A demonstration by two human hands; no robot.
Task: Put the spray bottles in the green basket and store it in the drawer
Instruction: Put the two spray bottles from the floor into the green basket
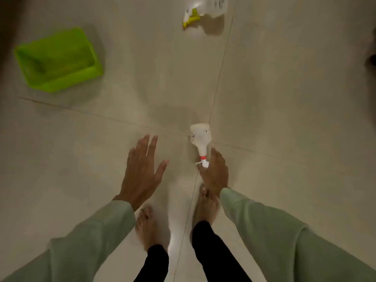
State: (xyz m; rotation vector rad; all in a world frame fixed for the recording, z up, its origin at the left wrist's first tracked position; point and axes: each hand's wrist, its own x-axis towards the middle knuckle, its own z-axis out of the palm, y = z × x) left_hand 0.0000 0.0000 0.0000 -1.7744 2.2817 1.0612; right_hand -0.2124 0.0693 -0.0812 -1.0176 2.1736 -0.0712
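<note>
here, far left on the tiled floor [284, 98], the green basket [59, 60] sits empty. the left hand [142, 171] hovers flat, fingers spread, holding nothing. the right hand [215, 169] closes around the trigger head of the white spray bottle [200, 139]. a second spray bottle [203, 11], yellow-triggered, lies well beyond.

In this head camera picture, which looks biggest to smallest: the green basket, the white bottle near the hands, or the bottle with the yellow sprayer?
1. Green basket, clearly largest.
2 and 3. Unsure: the white bottle shows whole, but the bottle with the yellow sprayer is cut off by the top edge and lies farther away.
</note>
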